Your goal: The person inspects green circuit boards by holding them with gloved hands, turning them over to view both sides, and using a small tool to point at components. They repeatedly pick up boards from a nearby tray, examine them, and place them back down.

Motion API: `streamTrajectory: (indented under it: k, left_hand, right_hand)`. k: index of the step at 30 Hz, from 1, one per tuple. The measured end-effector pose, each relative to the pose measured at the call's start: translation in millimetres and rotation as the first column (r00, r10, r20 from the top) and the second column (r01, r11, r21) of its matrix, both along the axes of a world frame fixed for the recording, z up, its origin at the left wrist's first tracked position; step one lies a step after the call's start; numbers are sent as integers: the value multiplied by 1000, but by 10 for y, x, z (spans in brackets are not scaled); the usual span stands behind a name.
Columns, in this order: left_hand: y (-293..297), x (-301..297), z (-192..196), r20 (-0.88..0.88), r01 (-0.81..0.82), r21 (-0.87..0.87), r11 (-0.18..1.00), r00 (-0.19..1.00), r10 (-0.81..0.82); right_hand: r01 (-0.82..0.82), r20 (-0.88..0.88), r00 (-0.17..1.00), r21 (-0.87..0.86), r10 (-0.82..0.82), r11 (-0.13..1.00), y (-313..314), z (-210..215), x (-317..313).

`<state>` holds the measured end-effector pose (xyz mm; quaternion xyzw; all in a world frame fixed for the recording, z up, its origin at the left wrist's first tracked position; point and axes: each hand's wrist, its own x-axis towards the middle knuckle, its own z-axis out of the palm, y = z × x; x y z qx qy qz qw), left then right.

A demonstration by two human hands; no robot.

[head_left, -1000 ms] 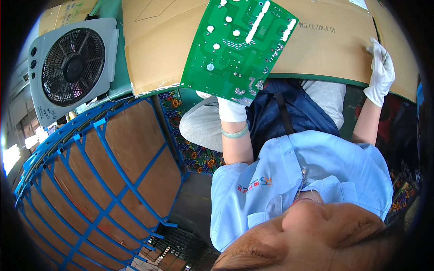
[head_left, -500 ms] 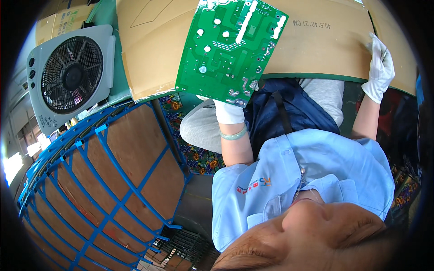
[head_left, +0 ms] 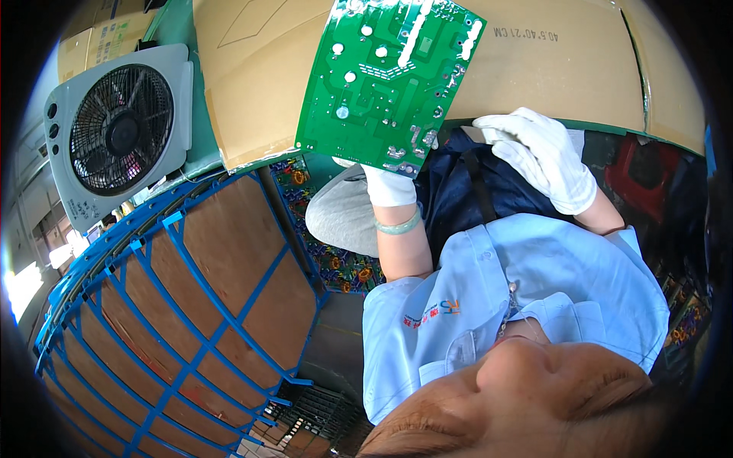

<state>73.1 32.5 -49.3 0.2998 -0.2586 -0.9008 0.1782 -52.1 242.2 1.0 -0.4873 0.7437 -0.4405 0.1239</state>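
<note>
A green circuit board (head_left: 374, 91) with white patches and shiny solder joints is held up, tilted, over the table's near edge. My left hand (head_left: 390, 188), in a white glove, grips it from beneath at its near edge; the board hides most of the fingers. To the right, over my lap, is my gloved right hand (head_left: 538, 156), its fingers stretched toward the board but apart from it. Nothing shows in that hand.
Brown cardboard (head_left: 557, 69) covers the table. A grey box fan (head_left: 122, 130) stands at the left. Below it a blue metal frame with wooden panels (head_left: 183, 305) fills the lower left. A red stool (head_left: 641, 179) is at the right.
My right hand has come left and nearer to me, from the cardboard at the right to above my lap. The left hand and the board have hardly moved.
</note>
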Motion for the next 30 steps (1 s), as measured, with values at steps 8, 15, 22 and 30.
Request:
streamTrajectory:
  k: [8, 15, 22, 30]
  left_hand:
    - [6, 11, -2, -15, -4, 10, 1000, 1000, 4]
    - [-12, -11, -9, -19, 1, 17, 1000, 1000, -1]
    - [27, -8, -4, -12, 5, 19, 1000, 1000, -5]
    - [25, -3, -5, 0, 14, 22, 1000, 1000, -14]
  right_hand:
    - [-18, -175, 984, 27, 23, 999, -169, -171, 52]
    - [-40, -90, 995, 64, 45, 997, -217, -150, 40]
    - [-89, -40, 995, 100, 93, 991, -208, -162, 10]
    - [-97, -19, 995, 85, 99, 992, -207, -189, -22]
